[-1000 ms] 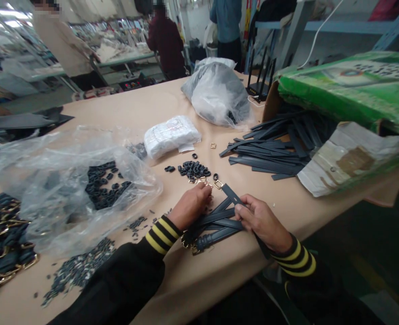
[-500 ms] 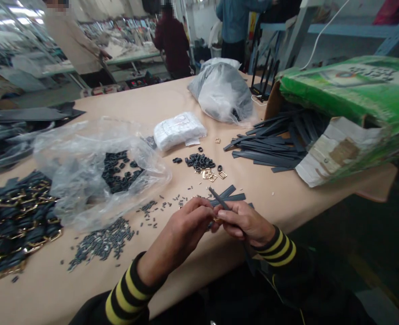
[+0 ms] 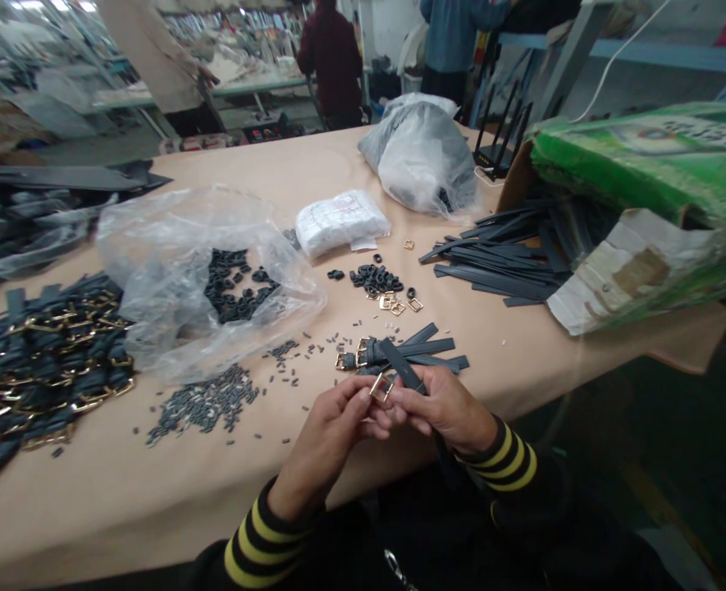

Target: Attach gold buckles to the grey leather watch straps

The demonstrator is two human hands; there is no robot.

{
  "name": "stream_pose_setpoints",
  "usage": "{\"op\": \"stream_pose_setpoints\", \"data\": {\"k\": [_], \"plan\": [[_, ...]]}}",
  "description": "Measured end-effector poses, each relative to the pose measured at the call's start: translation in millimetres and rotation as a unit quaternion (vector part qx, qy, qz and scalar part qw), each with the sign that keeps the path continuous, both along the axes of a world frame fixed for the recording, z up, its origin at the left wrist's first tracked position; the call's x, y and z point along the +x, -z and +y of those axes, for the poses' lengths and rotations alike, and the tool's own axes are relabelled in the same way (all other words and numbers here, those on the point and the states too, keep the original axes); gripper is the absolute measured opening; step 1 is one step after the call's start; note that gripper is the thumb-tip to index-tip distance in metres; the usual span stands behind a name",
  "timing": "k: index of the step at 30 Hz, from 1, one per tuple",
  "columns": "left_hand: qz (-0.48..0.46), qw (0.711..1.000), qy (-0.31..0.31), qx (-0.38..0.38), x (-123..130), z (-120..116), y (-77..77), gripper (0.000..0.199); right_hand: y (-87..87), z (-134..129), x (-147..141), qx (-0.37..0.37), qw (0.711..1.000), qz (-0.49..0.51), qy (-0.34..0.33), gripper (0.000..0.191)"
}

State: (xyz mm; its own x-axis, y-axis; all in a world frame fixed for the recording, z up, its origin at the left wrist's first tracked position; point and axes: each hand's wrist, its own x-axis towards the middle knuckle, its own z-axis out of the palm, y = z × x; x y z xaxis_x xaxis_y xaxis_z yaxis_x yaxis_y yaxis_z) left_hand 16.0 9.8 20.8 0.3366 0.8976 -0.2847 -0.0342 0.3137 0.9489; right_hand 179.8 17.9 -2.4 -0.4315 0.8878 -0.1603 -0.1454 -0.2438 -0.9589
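My left hand [image 3: 338,419] pinches a gold-coloured buckle [image 3: 381,388] between thumb and fingers. A dark strap [image 3: 403,367] is gripped in my right hand [image 3: 458,408]; one end points up past the fingers and the rest hangs below the palm. Both hands meet over the table's front edge, the buckle close to the strap. Just beyond them lie several straps with buckles fitted [image 3: 368,351]. Farther back are loose gold buckles [image 3: 393,304] beside a heap of small black loops [image 3: 375,279].
Small dark pieces [image 3: 206,402] are scattered left of my hands. A clear plastic bag [image 3: 153,271] holds more black loops. Buckled straps [image 3: 61,353] pile at far left. Straps [image 3: 510,254] spill from a green box [image 3: 646,156] at right. A white packet [image 3: 341,222] lies behind.
The gold buckle, mostly hidden by the fingers before, now shows clearly in my left hand. The view has shifted, uncovering the buckled straps beyond my hands.
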Motion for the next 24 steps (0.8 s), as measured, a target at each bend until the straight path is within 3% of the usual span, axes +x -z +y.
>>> {"op": "stream_pose_setpoints", "data": {"k": [2,4,10,14,17,24], "plan": [[-0.073,0.994,-0.010,-0.078,1,-2,2.6,0.028,1.2,0,-2,0.037,0.998,-0.051,0.004,0.022],[-0.076,0.993,-0.025,-0.087,1,-2,5.6,0.027,1.0,-1,-3,0.058,0.994,-0.088,-0.003,0.021],[0.083,0.993,-0.084,0.020,1,-1,-0.5,0.017,-3.2,0,0,0.113,0.978,-0.175,0.017,0.016],[0.104,0.991,-0.084,0.009,1,-2,-14.2,0.015,-0.1,-2,3,0.047,0.987,-0.145,0.040,0.015],[0.103,0.992,-0.071,0.012,1,-2,-21.2,0.015,0.7,-6,4,0.039,0.987,-0.155,0.009,0.011],[0.109,0.984,-0.138,0.028,-5,1,-20.2,0.016,-4.4,-9,12,0.051,0.995,-0.059,-0.059,0.013]]}}
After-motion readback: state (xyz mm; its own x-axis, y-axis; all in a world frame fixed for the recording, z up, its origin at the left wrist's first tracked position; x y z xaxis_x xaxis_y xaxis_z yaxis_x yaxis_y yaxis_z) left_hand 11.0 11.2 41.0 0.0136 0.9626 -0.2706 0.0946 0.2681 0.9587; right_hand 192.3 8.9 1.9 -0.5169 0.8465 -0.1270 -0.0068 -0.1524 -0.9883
